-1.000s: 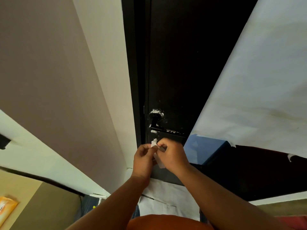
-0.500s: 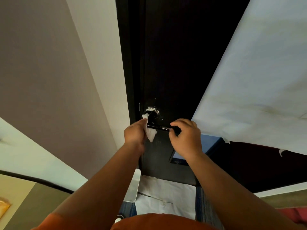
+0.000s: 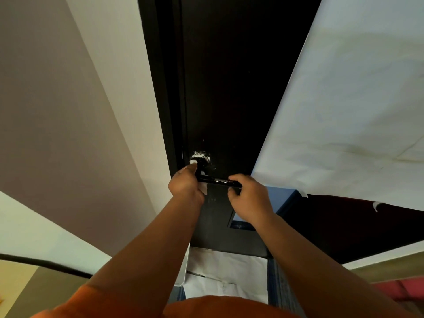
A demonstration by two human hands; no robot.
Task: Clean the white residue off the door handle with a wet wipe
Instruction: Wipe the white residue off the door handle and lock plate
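Observation:
A black lever door handle (image 3: 216, 180) sticks out from the dark door (image 3: 229, 88). White residue (image 3: 201, 155) rings its round base and speckles the lever. My left hand (image 3: 186, 185) holds a white wet wipe (image 3: 193, 162) and presses it against the left side of the handle's base; a corner of the wipe hangs below the hand. My right hand (image 3: 247, 196) grips the free right end of the lever with curled fingers.
A large white paper sheet (image 3: 344, 99) covers the surface to the right of the door. A pale wall (image 3: 68, 111) stands at the left. White paper (image 3: 224, 271) lies on the floor below the door. A dark cable (image 3: 46, 265) runs at lower left.
Both hands rose from below the handle. My left hand brought the wipe onto the handle's base and pushed it higher, while my right hand took hold of the lever's end.

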